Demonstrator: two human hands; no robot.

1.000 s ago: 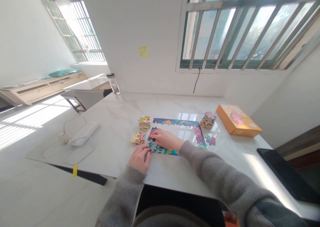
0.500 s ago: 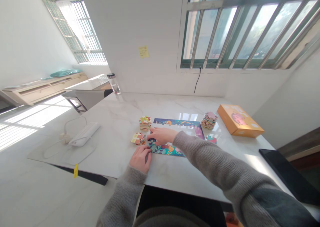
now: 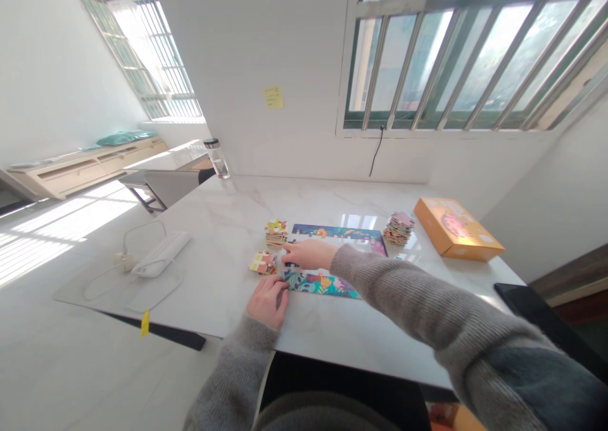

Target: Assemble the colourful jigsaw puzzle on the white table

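Note:
A partly assembled jigsaw puzzle (image 3: 325, 285) lies flat on the table, its colourful border framing a pale middle. My right hand (image 3: 310, 255) reaches across it, fingers bent and pressed down on a dark blue puzzle piece (image 3: 289, 265) at the left side; the fingertips partly hide it. At the lower left corner rests my left hand (image 3: 266, 301), fingertips touching the puzzle's edge and thumb apart from the fingers. Left of the puzzle stand a tall stack of pieces (image 3: 276, 234) and a lower pile (image 3: 263, 263). Another stack (image 3: 399, 228) rises at its right.
An orange box (image 3: 456, 229) sits at the table's right, with a black tablet-like slab (image 3: 546, 329) nearer me. A white power strip (image 3: 161, 255) with cables lies at the left. A clear bottle (image 3: 217, 160) stands at the far left corner.
My right hand has shifted slightly up and right at the puzzle's left side, and its forearm now covers the pink piece at the right. My left hand stays in place.

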